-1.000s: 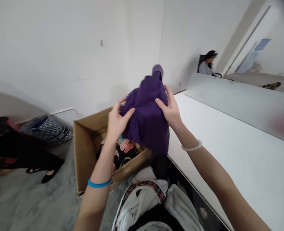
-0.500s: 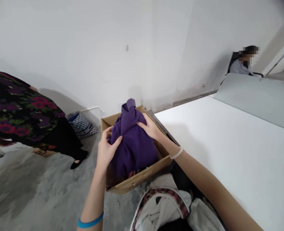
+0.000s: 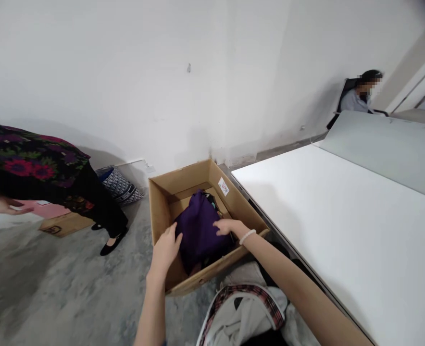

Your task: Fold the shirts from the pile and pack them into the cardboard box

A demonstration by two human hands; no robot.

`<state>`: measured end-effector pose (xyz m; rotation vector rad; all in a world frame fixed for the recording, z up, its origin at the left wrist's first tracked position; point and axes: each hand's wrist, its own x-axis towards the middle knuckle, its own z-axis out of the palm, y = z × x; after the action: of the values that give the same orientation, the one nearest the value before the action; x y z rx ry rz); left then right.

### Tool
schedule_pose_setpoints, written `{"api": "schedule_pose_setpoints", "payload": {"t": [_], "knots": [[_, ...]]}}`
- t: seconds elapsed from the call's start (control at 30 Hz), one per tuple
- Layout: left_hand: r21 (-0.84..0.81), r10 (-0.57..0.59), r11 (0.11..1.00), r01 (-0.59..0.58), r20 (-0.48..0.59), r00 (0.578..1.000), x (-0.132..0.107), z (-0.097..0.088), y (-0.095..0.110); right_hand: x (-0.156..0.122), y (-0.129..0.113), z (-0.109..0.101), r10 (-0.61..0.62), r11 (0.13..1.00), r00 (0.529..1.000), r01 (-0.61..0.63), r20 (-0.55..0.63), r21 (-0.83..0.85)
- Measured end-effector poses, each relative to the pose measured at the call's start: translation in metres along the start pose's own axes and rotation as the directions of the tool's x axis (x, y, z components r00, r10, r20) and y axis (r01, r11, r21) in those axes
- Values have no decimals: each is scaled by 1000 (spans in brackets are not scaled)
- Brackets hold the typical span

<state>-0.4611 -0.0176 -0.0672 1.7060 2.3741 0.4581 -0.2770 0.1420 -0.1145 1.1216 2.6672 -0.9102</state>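
Far left of the frame, a co-worker's bent torso in a dark floral top (image 3: 28,163), with a hand (image 3: 3,205) low over a pink sheet (image 3: 43,209) on a flat cardboard box (image 3: 66,225). Just right of the black trousers, a blue-and-white patterned bag (image 3: 120,187) against the wall. Lower centre, on grey concrete floor (image 3: 54,283), an open brown cardboard carton (image 3: 183,175) with a folded dark purple garment (image 3: 200,230) inside. Left hand (image 3: 166,251) open, fingertips at the garment's left edge, no grip. Right hand (image 3: 229,227) open, fingers flat on the garment, white beaded bracelet (image 3: 247,236) at the wrist. Bottom centre, a white garment with plaid trim (image 3: 241,312). Right of the carton, a long white table (image 3: 342,216). Upper right, a seated person (image 3: 358,98) in a black chair.
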Motion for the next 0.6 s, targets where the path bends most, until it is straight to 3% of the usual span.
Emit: {"api": "schedule_pose_setpoints", "payload": {"t": [0.07,0.13,0.23,0.3,0.37,0.47,0.53,0.6], "knots": [[-30,-12,999,14,73,997,-28,3,9,-3,0,6,-26,1000,997,27,79,-7],[-59,-16,998,25,145,989,-52,7,20,-5,-2,2,-69,998,995,68,77,11],[-73,18,997,-4,197,980,-75,19,36,-19,-7,-10,-144,987,987,148,-66,59],[-103,89,992,-77,125,988,-80,29,44,-42,-8,-16,-168,979,965,187,-201,83],[-152,209,966,-209,-17,978,-80,39,53,-80,-7,-18,-171,962,919,234,-355,142],[-225,390,878,-422,-174,904,-75,48,76,-160,1,-14,-70,911,823,283,-564,299],[-278,500,803,-527,-168,850,-75,51,96,-223,12,-7,113,893,760,205,-640,401],[-317,624,723,-614,-84,777,-79,54,117,-289,27,6,360,854,650,59,-670,516]]}}
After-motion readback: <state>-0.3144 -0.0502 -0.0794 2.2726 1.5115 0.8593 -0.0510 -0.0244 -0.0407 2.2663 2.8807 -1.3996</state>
